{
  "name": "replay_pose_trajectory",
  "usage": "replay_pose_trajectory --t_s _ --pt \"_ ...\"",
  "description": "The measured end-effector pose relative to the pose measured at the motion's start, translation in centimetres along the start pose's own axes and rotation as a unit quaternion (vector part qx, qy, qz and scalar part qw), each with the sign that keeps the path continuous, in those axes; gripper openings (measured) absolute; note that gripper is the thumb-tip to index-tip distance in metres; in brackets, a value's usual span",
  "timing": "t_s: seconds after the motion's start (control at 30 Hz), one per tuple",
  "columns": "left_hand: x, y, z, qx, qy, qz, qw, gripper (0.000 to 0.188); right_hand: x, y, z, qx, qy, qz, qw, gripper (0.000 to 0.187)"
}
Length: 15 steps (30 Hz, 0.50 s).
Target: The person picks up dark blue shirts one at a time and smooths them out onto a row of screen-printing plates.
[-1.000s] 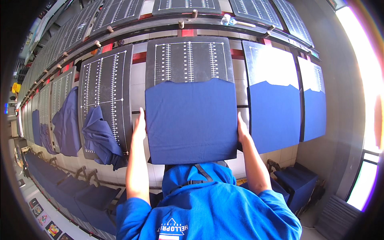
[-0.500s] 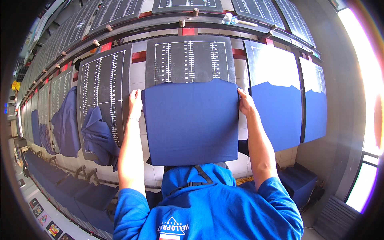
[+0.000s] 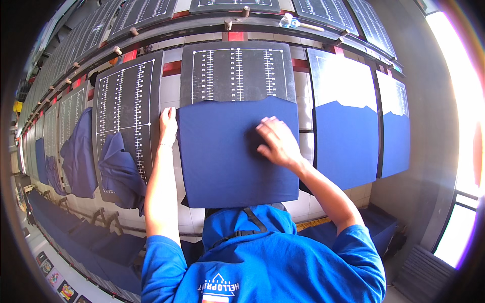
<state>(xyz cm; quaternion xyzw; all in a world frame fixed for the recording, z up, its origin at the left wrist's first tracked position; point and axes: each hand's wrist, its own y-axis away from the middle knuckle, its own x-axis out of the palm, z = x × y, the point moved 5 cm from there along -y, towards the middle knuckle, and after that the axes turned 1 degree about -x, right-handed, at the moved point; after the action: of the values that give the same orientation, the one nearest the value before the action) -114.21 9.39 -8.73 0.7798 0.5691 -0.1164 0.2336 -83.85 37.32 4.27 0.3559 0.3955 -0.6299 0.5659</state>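
Note:
A navy cut shirt panel point(image 3: 227, 166) lies almost smooth over the near part of a dark board point(image 3: 212, 76) with white ruled scales. Its far edge, with a shallow neckline curve, crosses the board's middle. At the panel's left edge, my left hand point(image 3: 168, 125) has its fingers closed on the cloth's side. My right hand point(image 3: 278, 141) is over the right half of the panel, palm down with fingers apart, casting a shadow on the cloth. Whether the right palm presses on the cloth or hovers just above it is hard to tell.
On the board to the right lies another flat navy panel point(image 3: 346, 146). A crumpled navy cloth point(image 3: 118, 161) hangs over the left board point(image 3: 126, 96). Beyond the boards runs a dark rail point(image 3: 177, 31) with pegs and a small white bottle point(image 3: 286, 20). Navy cloths point(image 3: 86, 237) hang behind me.
My right hand has left the panel's right edge and moved inward over the cloth, its fingers spreading. My left hand stays at the left edge.

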Motion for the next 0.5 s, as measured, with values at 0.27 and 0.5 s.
replay_pose_trajectory --t_s 0.27,0.5 --pt "0.7 2.8 1.2 -0.050 0.092 0.036 0.994 0.049 3.1 -5.0 0.6 0.052 0.115 0.005 0.992 0.070" --pt "-0.7 18.7 4.4 -0.264 0.187 0.126 0.938 0.087 9.1 4.4 10.1 -0.233 -0.061 0.227 0.944 0.079"
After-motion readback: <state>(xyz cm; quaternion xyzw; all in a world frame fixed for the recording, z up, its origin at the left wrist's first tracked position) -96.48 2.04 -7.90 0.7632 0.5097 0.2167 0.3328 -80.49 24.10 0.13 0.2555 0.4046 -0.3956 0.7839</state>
